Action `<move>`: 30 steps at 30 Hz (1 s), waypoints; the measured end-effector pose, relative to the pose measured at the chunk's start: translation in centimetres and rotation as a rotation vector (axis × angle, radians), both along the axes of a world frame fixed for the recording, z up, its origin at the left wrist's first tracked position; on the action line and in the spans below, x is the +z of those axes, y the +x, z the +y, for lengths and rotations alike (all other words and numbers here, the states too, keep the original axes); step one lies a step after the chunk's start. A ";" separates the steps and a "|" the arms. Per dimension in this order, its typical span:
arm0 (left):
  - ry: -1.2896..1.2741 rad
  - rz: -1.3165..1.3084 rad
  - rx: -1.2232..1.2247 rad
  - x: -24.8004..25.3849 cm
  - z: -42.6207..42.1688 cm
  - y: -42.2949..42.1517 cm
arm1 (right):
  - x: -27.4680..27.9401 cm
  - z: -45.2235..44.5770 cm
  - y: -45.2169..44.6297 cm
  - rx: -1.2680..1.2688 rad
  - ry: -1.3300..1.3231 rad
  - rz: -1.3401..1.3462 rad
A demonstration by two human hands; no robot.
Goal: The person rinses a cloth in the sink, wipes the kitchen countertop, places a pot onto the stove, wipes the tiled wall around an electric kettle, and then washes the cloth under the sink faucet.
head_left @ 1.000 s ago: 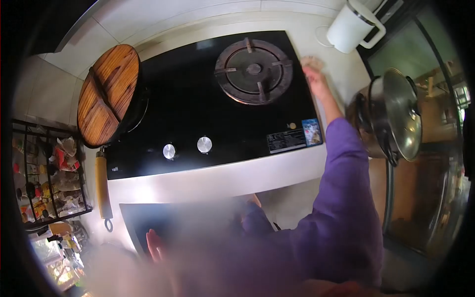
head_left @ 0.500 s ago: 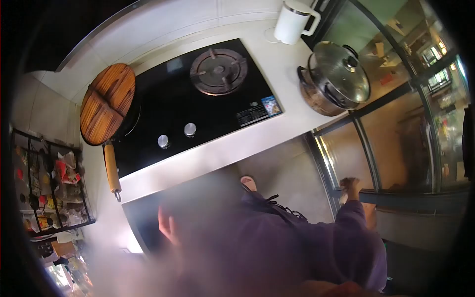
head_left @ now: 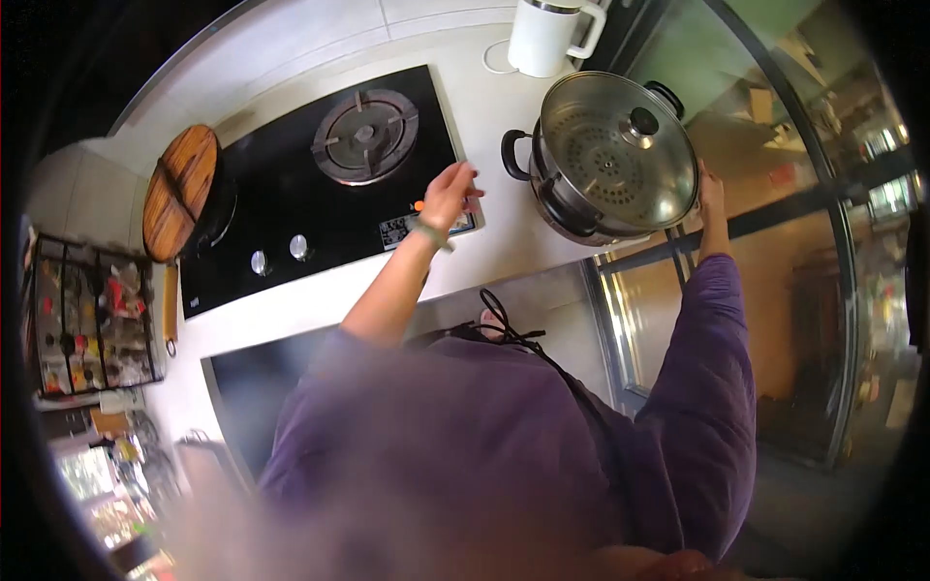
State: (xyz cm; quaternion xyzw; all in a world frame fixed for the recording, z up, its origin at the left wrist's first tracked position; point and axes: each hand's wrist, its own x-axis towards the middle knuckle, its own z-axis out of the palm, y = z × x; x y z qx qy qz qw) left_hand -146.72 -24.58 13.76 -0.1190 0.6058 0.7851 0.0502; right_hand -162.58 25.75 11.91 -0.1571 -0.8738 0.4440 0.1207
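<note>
A stacked steel pot (head_left: 573,230) with black side handles stands on the counter to the right of the stove. Its glass lid (head_left: 591,116) has a black knob, and a perforated steamer tray shows through the glass. My left hand (head_left: 450,198), a band around its wrist, hovers near the stove's right edge. Its fingers are loosely bent and apart, holding nothing, and point toward the pot's left handle (head_left: 514,155). Along the pot's right side is my right hand (head_left: 713,198), fingers stretched out and partly hidden by the lid's rim; contact is unclear.
A black gas stove (head_left: 281,203) has one bare burner (head_left: 365,134) and two knobs. On its left sits a wok with a wooden lid (head_left: 182,189). A white kettle (head_left: 542,39) stands behind the pot. Glass-paned framing (head_left: 765,290) borders the right side; a cluttered rack (head_left: 97,320) is at left.
My left hand has come up over the stove's right edge. My right hand has risen from below the counter to the pot's side. The view has shifted right and closer to the pot.
</note>
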 end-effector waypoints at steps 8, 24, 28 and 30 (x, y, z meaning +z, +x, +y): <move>-0.650 -0.008 0.020 -1.2 5.4 -5.8 | 7.7 -9.5 6.8 0.290 -0.540 -0.131; -0.630 0.239 0.584 5.0 -5.5 -4.2 | 7.2 -15.1 -4.3 0.694 -0.459 -0.106; -0.679 0.283 0.696 7.1 -13.2 -3.5 | 9.5 -23.6 -10.2 0.732 -0.501 -0.106; -0.701 0.247 0.754 7.1 -17.5 -3.6 | 10.1 -29.6 -11.2 0.651 -0.765 -0.119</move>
